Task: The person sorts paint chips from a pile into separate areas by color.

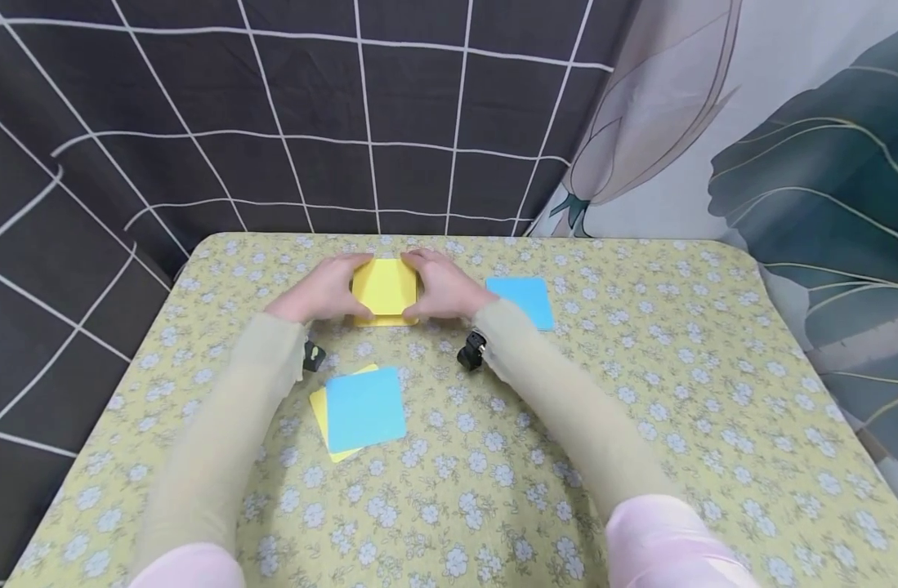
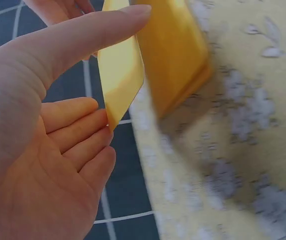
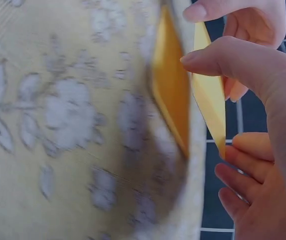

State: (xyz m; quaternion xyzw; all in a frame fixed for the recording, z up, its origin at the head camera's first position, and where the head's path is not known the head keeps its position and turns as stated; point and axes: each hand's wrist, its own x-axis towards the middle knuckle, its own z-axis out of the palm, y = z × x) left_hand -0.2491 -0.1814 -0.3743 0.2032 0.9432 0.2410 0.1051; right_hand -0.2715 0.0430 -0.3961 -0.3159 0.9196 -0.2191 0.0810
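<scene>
Near the far edge of the table, a yellow paper square (image 1: 384, 286) is held between both hands. My left hand (image 1: 331, 287) pinches its left side, thumb toward me and fingers at the far edge. On the opposite side my right hand (image 1: 446, 286) grips it the same way. Under the held sheet lies a yellow paper stack (image 2: 175, 55), with a gap between them in the left wrist view. From the right wrist, the held sheet (image 3: 210, 95) stands apart from the stack (image 3: 170, 85), and the fingertips sit along its edges.
A blue paper square (image 1: 365, 410) lies askew on a yellow square (image 1: 319, 411), nearer to me. More blue paper (image 1: 525, 300) rests beside my right wrist. A flowered cloth (image 1: 493, 506) covers the table; a dark gridded curtain (image 1: 309, 98) hangs behind.
</scene>
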